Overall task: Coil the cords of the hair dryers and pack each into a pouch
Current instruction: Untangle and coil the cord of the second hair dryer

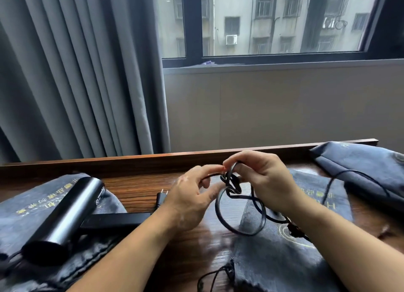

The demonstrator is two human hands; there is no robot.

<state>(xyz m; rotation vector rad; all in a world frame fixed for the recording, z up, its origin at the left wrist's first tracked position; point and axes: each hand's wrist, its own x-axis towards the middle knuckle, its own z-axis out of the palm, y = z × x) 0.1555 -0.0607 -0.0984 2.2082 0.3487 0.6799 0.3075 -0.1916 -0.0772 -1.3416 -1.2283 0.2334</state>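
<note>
Both our hands hold the same black cord (232, 185) above the table (135, 186). The left hand (190, 199) pinches one strand between thumb and forefinger. The right hand (264, 182) has its fingers curled over the top of the gathered loops, so both grips are closed on the cord. The cord is thin, smooth and a little glossy. Between the two hands it makes a small tight bundle, and under the bundle one wide round loop hangs down to the table.

The two-pin plug (161, 198) lies on the wood just behind the left hand. The hair dryer (65, 215) lies well to the left of the hands, on top of the left pouch (28, 204). Its barrel is a dark metallic cylinder with a soft shine, and its flat black handle points toward our left forearm.

The pouches are of blue-grey soft cloth, like velvet, with gold printed characters. The middle pouch (273, 259) lies under the right forearm, with the wide loop resting partly on it. The right pouch (360, 160) lies at the far right edge, wrinkled, with a thin dark drawstring. The table is dark brown wood with visible grain and a raised back edge.
</note>
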